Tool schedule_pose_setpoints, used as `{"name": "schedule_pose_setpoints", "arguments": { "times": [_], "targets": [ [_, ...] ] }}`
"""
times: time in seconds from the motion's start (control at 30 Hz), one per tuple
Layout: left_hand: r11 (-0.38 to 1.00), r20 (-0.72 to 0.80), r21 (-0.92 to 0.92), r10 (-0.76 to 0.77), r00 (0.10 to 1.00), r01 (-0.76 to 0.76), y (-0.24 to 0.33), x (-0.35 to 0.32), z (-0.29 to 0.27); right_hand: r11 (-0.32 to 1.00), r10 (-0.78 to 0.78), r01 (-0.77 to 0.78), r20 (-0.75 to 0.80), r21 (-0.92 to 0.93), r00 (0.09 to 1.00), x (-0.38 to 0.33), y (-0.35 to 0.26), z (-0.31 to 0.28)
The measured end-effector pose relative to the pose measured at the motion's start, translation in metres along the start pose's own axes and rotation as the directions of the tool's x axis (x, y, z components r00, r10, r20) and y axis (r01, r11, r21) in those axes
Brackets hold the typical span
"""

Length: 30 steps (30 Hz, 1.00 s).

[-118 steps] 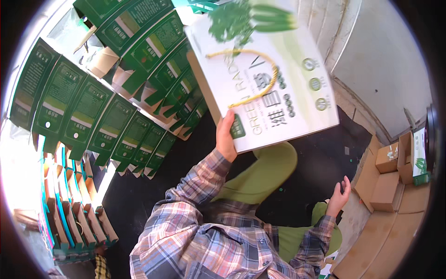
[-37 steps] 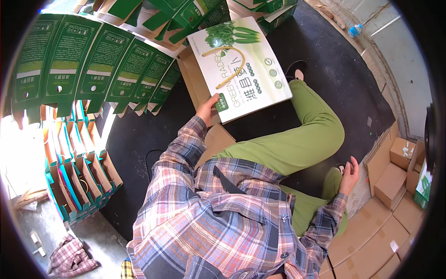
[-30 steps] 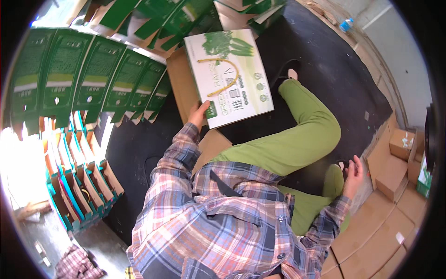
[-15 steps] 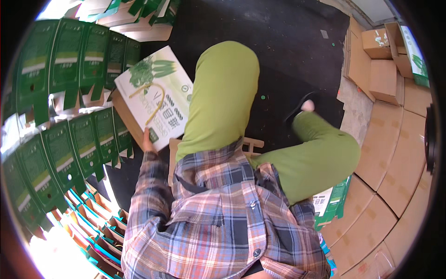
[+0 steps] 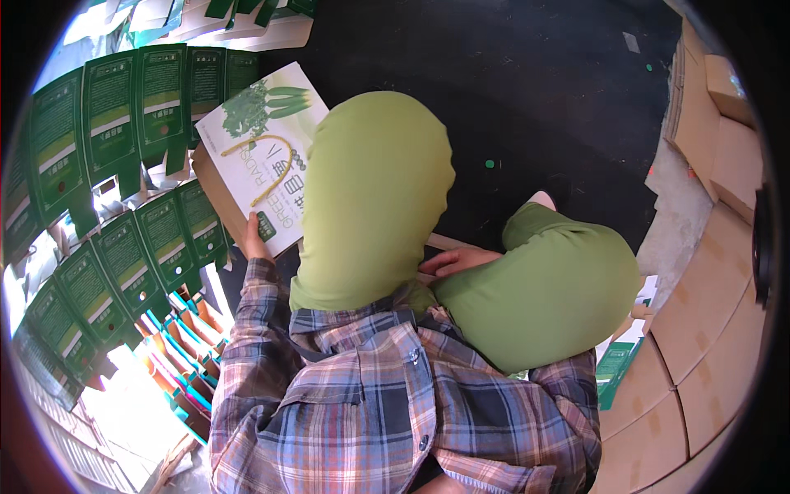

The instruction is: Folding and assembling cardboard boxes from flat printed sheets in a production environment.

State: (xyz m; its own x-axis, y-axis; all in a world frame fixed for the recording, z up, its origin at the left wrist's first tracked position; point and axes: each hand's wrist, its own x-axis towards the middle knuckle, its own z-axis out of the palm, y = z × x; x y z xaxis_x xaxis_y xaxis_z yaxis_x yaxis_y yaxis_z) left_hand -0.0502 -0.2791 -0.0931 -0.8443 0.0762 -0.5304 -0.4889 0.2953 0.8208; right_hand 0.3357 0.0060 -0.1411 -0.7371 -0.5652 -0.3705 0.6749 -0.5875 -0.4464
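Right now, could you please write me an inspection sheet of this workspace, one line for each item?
Surface: black floor mat, mostly bare at the top.
Job's things: white carton with green vegetable print, tilted, brown underside showing.
Clutter: rows of flat green cartons on the left; brown cardboard boxes on the right.
Grips: left hand holds the white carton's lower edge; right hand rests empty between the green-trousered knees.
Cables: nothing seen.
Surroundings: bright glare at lower left.

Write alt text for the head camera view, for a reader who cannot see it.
Seen from above, a seated person in a plaid shirt and green trousers holds a white box printed with green vegetables in the left hand, while the right hand rests between the knees. Rows of green cartons lie at left, brown cardboard boxes at right.
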Motion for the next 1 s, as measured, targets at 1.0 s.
{"name": "schedule_pose_setpoints", "arguments": {
  "times": [1.0],
  "targets": [
    [0.97, -0.231, 0.155, -0.148, 0.962, 0.186, 0.03, -0.034, -0.013, 0.714, -0.207, 0.06, -0.128, -0.698, 0.97, 0.005, 0.025, 0.013]
  ]
}}
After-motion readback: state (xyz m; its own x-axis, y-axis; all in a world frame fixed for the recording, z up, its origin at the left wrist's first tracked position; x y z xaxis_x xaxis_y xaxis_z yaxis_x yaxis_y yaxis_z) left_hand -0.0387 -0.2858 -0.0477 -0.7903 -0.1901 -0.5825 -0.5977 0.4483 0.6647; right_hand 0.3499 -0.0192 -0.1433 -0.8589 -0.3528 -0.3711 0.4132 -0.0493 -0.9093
